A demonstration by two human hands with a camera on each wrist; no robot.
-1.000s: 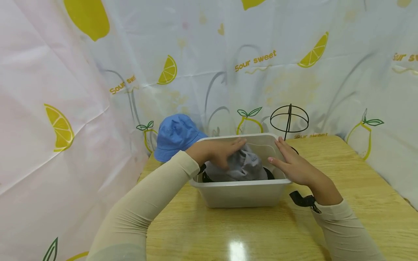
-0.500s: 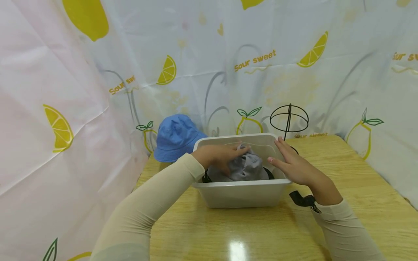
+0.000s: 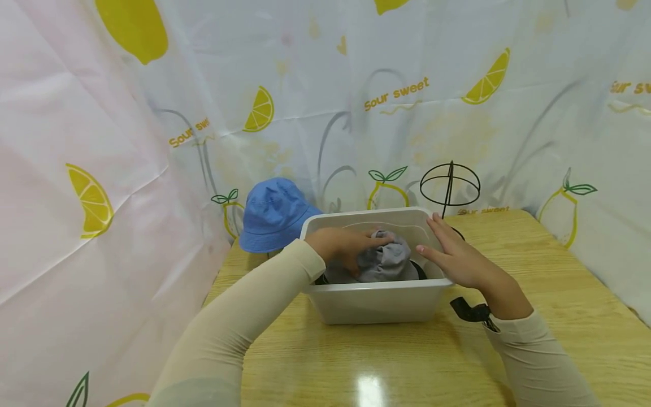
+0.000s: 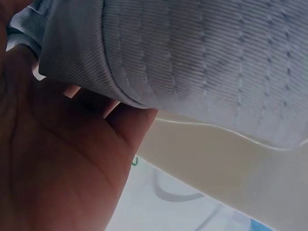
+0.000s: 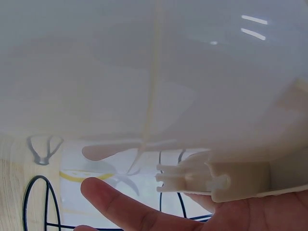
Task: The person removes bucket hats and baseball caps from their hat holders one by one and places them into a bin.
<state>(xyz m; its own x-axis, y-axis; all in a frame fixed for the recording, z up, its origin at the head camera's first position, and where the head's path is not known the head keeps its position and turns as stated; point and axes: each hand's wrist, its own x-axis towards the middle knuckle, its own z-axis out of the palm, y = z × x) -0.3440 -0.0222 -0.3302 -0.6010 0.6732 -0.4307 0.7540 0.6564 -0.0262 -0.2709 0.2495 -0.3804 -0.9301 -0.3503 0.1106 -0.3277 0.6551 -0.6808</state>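
Note:
A white plastic bin (image 3: 378, 305) stands on the table with a grey cloth hat (image 3: 390, 263) inside it. My left hand (image 3: 343, 247) reaches into the bin from the left and grips the hat, its fingers bent in against the crumpled cloth. In the left wrist view, fingers pass behind the stitched edge of the hat (image 4: 192, 57) and their tips are hidden. At the bin's right rim rests my right hand (image 3: 463, 265), fingers straight, the thumb pointing over the rim. Seen from the right wrist, the index finger (image 5: 120, 204) lies along the outside of the bin.
Behind the bin on the left, a blue bucket hat (image 3: 277, 215) sits raised on a support. A black wire hat stand (image 3: 450, 192) rises behind its right corner. Something black (image 3: 420, 272) shows under the grey hat. Lemon-print cloth (image 3: 305, 85) hangs around the wooden table (image 3: 437, 362).
My left hand has gone lower into the bin and a little to the right, and its fingers have closed on the grey hat, bunching the crown. My right hand has stayed at the rim.

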